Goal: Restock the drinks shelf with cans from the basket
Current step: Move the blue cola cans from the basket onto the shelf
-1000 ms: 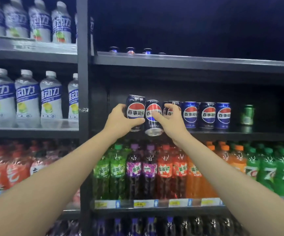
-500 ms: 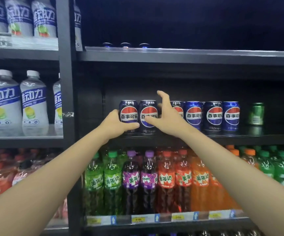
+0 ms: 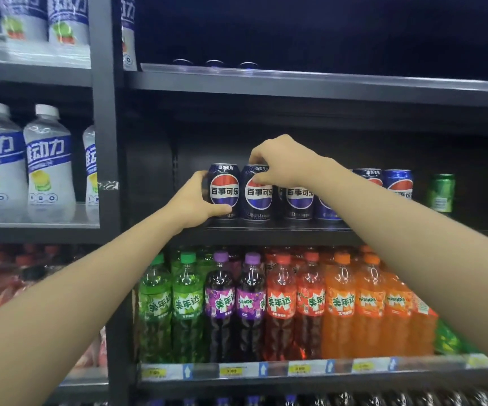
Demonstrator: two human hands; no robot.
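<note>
Left hand: my left hand (image 3: 199, 200) is wrapped round the left side of the end can (image 3: 224, 191), thumb under its front. A second ago this can was tipped and off the shelf; now it stands upright on the middle shelf (image 3: 266, 231).
Second can: the second can (image 3: 256, 193) was in the air in my right hand a second ago; now it stands upright just beside the end can, label forward.
Right hand: my right hand (image 3: 284, 162) has moved from the side of that can to its top, fingertips pinching the rim from above, the rest of the hand curled.
Row: both new cans now continue the row of blue cans (image 3: 395, 183) running right, with a green can (image 3: 441, 192) well apart at the far end.
Meaning: I judge these two as shelved; only squaring up and letting go remain.
Basket: not in view.
</note>
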